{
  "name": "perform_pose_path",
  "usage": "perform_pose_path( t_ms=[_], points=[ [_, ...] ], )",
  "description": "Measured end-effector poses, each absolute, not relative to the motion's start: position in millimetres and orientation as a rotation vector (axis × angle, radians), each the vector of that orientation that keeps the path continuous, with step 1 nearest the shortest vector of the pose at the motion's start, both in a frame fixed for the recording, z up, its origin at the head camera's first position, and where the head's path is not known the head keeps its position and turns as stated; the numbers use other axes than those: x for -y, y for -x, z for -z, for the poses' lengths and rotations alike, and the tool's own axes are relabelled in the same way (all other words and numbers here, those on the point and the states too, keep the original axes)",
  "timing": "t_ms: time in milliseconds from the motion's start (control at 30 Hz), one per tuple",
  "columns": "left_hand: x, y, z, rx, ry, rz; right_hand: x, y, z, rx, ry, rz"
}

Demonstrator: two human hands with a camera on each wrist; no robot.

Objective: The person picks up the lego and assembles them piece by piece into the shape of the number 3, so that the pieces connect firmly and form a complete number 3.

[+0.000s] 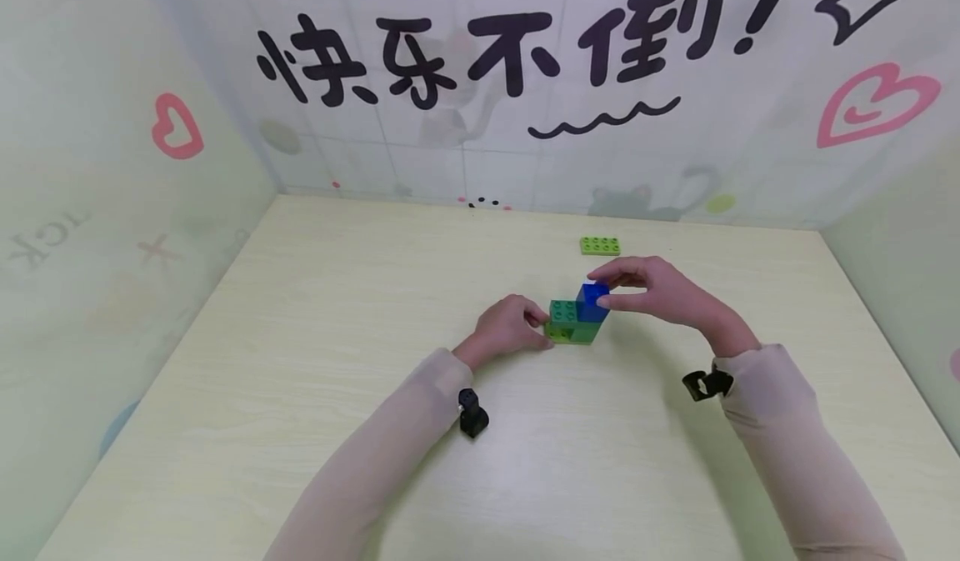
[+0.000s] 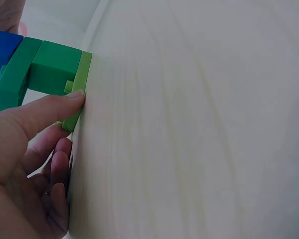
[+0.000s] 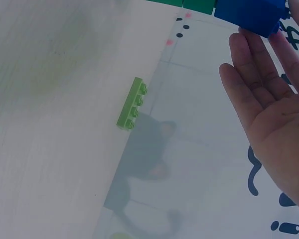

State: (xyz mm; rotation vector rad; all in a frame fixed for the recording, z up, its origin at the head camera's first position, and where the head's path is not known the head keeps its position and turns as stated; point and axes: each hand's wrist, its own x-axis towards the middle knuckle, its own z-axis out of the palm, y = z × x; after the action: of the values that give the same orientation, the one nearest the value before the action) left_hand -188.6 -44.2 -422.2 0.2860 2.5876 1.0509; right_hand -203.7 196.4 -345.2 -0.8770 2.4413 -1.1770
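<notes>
A small toy-brick stack stands on the table, with a thin lime plate at its base. On the plate sits a green brick, and a second green brick lies over it, overhanging toward the left hand. A blue brick tops the right side of the stack. My left hand pinches the lime plate's left end between thumb and index finger. With thumb and fingertips, my right hand holds the blue brick's upper part; its other fingers extend loosely beside it in the right wrist view.
A separate lime plate with studs lies behind the stack, toward the back wall. The pale wooden table is bordered by printed fabric walls at the back and sides.
</notes>
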Motion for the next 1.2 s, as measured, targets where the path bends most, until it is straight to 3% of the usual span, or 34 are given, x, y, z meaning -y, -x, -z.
perform_pose_path(
  t_ms=[1200],
  points=[
    [45,186,421,-2.589,-0.304,-1.066,-210,235,350,-2.365,0.696,1.248]
  ],
)
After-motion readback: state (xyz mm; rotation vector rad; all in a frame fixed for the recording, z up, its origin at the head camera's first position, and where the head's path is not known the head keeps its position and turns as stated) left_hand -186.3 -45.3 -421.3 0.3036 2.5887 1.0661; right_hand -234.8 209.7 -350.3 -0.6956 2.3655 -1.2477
